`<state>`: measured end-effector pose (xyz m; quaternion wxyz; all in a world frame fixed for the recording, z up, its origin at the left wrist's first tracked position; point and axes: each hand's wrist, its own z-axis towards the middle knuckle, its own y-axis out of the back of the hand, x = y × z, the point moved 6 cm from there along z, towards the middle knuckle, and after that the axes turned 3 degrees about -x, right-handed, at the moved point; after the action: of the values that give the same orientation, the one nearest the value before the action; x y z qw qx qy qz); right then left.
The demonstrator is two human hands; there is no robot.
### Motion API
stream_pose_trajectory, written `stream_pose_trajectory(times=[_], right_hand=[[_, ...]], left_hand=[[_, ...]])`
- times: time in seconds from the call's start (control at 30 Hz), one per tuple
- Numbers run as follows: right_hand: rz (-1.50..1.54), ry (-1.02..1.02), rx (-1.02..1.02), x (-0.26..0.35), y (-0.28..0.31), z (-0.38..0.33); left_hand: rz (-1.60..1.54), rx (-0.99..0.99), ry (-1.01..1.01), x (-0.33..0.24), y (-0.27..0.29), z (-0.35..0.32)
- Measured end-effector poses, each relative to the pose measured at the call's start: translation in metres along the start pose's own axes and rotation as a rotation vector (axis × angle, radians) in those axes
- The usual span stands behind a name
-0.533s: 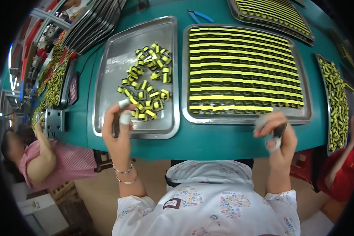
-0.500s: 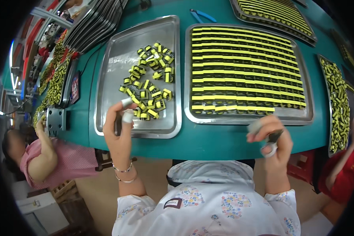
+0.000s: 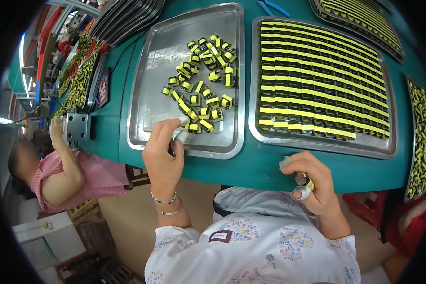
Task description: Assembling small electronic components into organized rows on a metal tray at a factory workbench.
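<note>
My left hand (image 3: 164,149) reaches over the near edge of the left metal tray (image 3: 144,109), thumb and forefinger apart. Its white-covered fingertips are beside a loose yellow-and-black transformer (image 3: 194,128) at the near end of a scattered pile (image 3: 199,85). A dark spot between thumb and palm is too small to make out. My right hand (image 3: 315,182), its fingertips also covered in white, is closed on a small transformer (image 3: 308,183) in front of the right tray (image 3: 317,141). Transformers stand there in tight rows (image 3: 317,80); the nearest row is shorter on its right.
Blue-handled pliers (image 3: 272,7) lie beyond the trays. A filled tray (image 3: 359,21) is at the far right, and one of loose parts (image 3: 419,142) at the right edge. Stacked empty trays (image 3: 128,19) and a metal block (image 3: 78,127) are at left. A co-worker (image 3: 61,175) sits at left.
My left hand has moved toward the pile, its fingertips now closer to the loose transformers. The right hand has turned, exposing the transformer it holds. The whole view has shifted.
</note>
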<state>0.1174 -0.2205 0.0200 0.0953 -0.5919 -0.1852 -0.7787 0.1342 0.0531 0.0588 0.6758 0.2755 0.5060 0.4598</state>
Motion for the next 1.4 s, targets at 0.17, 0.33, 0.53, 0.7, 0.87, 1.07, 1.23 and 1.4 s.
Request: stream_pose_trajectory(times=[0.17,0.33,0.53,0.7,0.87,1.07,1.23,1.4], right_hand=[[-0.027,0.022,0.013,0.003,-0.002,-0.001],[-0.064,0.045,0.016,0.003,-0.003,-0.001],[-0.096,0.118,0.009,0.004,-0.006,-0.004],[-0.115,0.13,0.018,0.002,-0.008,-0.004],[-0.148,0.146,0.014,0.004,-0.007,-0.004],[-0.183,0.129,-0.032,0.006,-0.004,-0.003],[-0.186,0.159,-0.134,0.013,-0.001,-0.012],[-0.191,0.199,-0.232,0.023,-0.006,-0.019]], left_hand=[[-0.007,0.018,-0.118,-0.004,0.001,0.0],[0.196,0.177,-0.253,-0.011,-0.006,0.011],[0.145,0.21,-0.317,-0.01,-0.007,0.014],[0.008,0.126,-0.293,-0.005,-0.005,0.011],[-0.296,0.113,-0.038,0.006,-0.006,0.0],[-1.293,0.026,0.23,-0.023,-0.035,-0.021],[-1.465,0.33,0.264,-0.083,-0.069,-0.048],[-1.445,0.521,0.35,-0.102,-0.092,-0.065]])
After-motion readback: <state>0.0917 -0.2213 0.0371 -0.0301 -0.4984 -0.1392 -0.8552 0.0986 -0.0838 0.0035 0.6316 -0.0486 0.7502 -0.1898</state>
